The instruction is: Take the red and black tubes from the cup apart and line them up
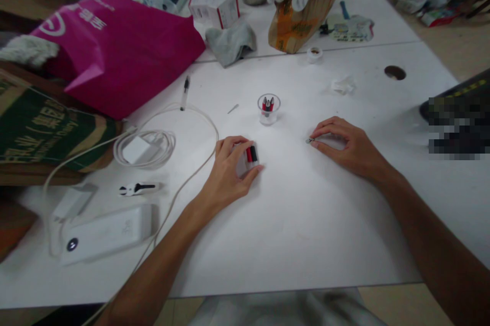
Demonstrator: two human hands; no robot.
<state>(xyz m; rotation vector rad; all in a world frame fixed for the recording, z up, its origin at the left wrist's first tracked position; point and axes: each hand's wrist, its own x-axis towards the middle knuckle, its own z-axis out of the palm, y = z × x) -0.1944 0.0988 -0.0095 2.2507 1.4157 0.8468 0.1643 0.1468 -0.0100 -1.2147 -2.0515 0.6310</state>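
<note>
My left hand (234, 170) rests on the white table, its thumb and fingers curved round a small group of red and black pieces (251, 154) with clear ends. To the right, my right hand (342, 145) pinches a tiny metallic piece (309, 140) between thumb and fingertips, just above the tabletop. A clear round cup (268, 116) stands between and beyond the hands, with several red and black pieces with silvery tips upright in it. A thin small pale item (233, 108) lies left of the cup.
A looped white cable (172, 147), a power bank (109, 234) and a black-and-white tool (138, 189) lie at left. The pink bag (126, 50) stands behind them. Farther back are a grey cloth (231, 43), a tape roll (314, 54) and crumpled film (343, 85).
</note>
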